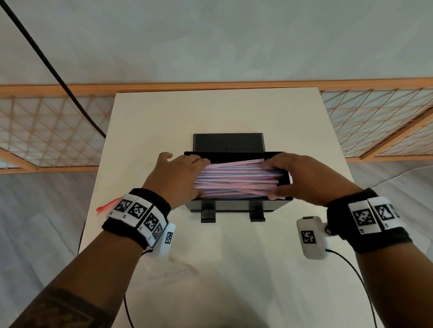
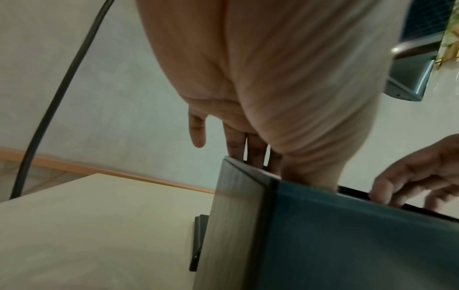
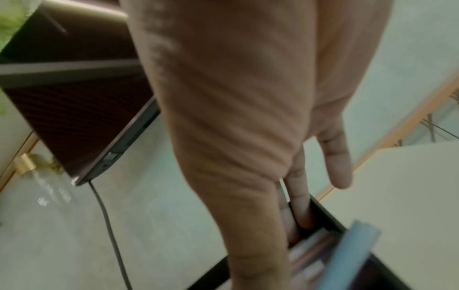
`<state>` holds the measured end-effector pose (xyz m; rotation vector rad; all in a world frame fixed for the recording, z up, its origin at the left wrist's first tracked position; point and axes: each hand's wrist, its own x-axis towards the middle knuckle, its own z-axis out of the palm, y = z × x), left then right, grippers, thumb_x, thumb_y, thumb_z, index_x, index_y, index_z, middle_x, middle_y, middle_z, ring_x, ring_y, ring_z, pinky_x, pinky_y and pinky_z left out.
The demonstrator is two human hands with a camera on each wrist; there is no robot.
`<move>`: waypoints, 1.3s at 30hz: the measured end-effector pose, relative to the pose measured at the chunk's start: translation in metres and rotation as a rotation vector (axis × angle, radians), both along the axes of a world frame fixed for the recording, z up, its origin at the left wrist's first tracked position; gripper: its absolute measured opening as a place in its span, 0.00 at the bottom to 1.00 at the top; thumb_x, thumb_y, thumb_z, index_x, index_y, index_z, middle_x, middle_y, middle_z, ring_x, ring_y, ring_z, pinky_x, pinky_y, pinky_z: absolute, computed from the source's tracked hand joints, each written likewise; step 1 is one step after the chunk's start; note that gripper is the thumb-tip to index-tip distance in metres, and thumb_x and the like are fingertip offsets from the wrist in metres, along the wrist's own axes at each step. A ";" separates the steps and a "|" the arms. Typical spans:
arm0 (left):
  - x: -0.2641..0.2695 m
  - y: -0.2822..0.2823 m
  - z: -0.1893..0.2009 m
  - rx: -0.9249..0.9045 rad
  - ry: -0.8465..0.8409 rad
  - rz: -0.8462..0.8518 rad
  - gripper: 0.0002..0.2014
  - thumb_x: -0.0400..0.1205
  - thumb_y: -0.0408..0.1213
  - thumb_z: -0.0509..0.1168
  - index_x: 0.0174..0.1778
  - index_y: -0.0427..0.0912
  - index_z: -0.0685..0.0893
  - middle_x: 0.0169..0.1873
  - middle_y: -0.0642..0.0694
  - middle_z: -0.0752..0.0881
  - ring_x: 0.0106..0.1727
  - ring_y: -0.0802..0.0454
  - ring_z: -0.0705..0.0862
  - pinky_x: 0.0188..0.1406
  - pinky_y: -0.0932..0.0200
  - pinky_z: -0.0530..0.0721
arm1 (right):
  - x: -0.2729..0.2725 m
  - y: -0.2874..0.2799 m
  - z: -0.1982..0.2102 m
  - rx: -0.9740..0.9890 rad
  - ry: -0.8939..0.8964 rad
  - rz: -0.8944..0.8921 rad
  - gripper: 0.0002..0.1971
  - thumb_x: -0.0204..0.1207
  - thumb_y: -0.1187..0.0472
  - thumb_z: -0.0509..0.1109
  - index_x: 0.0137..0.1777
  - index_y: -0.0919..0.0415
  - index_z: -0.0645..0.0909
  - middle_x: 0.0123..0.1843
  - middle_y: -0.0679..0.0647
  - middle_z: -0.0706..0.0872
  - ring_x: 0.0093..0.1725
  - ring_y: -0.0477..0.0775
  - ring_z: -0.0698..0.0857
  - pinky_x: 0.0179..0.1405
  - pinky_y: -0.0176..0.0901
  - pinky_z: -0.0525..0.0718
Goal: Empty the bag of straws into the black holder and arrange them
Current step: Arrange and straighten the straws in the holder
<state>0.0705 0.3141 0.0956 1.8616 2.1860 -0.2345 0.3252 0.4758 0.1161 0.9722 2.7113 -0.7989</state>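
The straws (image 1: 236, 179) are in the black holder (image 1: 232, 208) now, a pink-and-blue heap lying lengthwise but fanned and crossed at the holder's right end. So emptying looks done; tidying is what's left, I'd say. The left hand (image 1: 179, 177) has straight fingers down inside the holder's left end, pressing the straw tips, thumb lifted outside the wall. The right hand (image 1: 304, 178) reaches in at the holder's right end, fingers extended against the tips, gripping nothing that shows. No bag is clearly visible; a faint clear sheet on the table (image 1: 229, 276) in front of the holder might be it. The right wrist view is blurred.
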 end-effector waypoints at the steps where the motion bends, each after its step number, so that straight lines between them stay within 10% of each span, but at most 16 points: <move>1: 0.000 0.001 0.000 0.006 0.006 0.000 0.33 0.82 0.50 0.67 0.83 0.56 0.66 0.76 0.55 0.77 0.73 0.53 0.79 0.80 0.41 0.63 | 0.000 0.000 0.001 -0.004 -0.017 -0.004 0.33 0.67 0.51 0.83 0.73 0.46 0.79 0.68 0.40 0.81 0.61 0.46 0.82 0.61 0.39 0.79; 6: 0.005 0.009 -0.001 0.038 -0.001 0.048 0.26 0.82 0.43 0.65 0.77 0.54 0.71 0.64 0.53 0.85 0.60 0.48 0.85 0.69 0.46 0.73 | -0.013 0.000 -0.006 0.144 -0.024 -0.006 0.26 0.68 0.52 0.79 0.68 0.44 0.81 0.67 0.41 0.83 0.59 0.51 0.86 0.61 0.51 0.83; 15: 0.000 0.014 -0.007 -0.032 -0.135 0.016 0.25 0.91 0.48 0.54 0.86 0.58 0.61 0.79 0.55 0.73 0.69 0.51 0.81 0.74 0.42 0.66 | -0.030 -0.018 -0.030 0.279 -0.113 -0.048 0.18 0.78 0.46 0.66 0.67 0.40 0.80 0.59 0.43 0.82 0.54 0.51 0.87 0.59 0.55 0.68; 21: 0.004 0.014 -0.009 -0.082 -0.200 0.048 0.31 0.89 0.60 0.52 0.88 0.57 0.54 0.83 0.54 0.67 0.81 0.51 0.69 0.79 0.38 0.56 | -0.026 -0.034 -0.040 0.224 -0.164 -0.032 0.25 0.83 0.36 0.55 0.78 0.41 0.68 0.70 0.47 0.74 0.71 0.55 0.74 0.67 0.62 0.65; 30: 0.010 0.011 0.002 -0.115 -0.152 0.032 0.32 0.84 0.64 0.59 0.84 0.57 0.66 0.79 0.55 0.70 0.75 0.53 0.76 0.80 0.37 0.52 | -0.029 -0.030 -0.012 0.210 -0.034 -0.021 0.32 0.74 0.37 0.71 0.77 0.40 0.69 0.73 0.41 0.74 0.72 0.47 0.75 0.74 0.60 0.58; 39: 0.015 0.030 0.000 -0.176 -0.151 0.080 0.32 0.76 0.51 0.74 0.76 0.57 0.73 0.63 0.51 0.81 0.63 0.44 0.85 0.59 0.41 0.81 | -0.060 -0.017 -0.032 0.189 -0.366 0.075 0.30 0.69 0.49 0.73 0.72 0.44 0.72 0.65 0.46 0.79 0.61 0.52 0.85 0.68 0.74 0.60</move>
